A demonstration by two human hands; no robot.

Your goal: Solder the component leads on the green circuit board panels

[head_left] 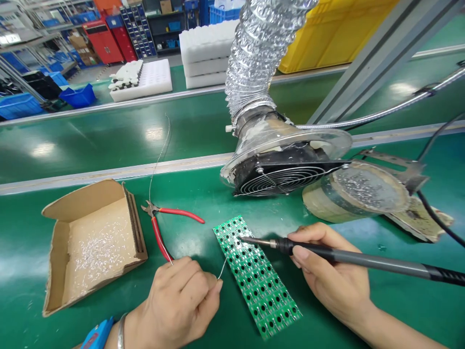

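Observation:
A green circuit board panel (256, 276) lies on the green bench in front of me. My right hand (327, 276) is closed around a black soldering iron (363, 261), whose tip rests on the panel's upper left part. My left hand (178, 300) pinches a thin solder wire (160, 155) close to the panel's left edge. The wire's short end curves toward the board, and its long end rises up and away over the bench.
Red-handled cutters (165, 225) lie left of the panel. An open cardboard box (54, 242) of small clipped bits stands at the left. A fume extractor fan (283, 177) on a foil duct (254, 53) faces the board. A solder-splattered stand (366, 189) and cables sit at the right.

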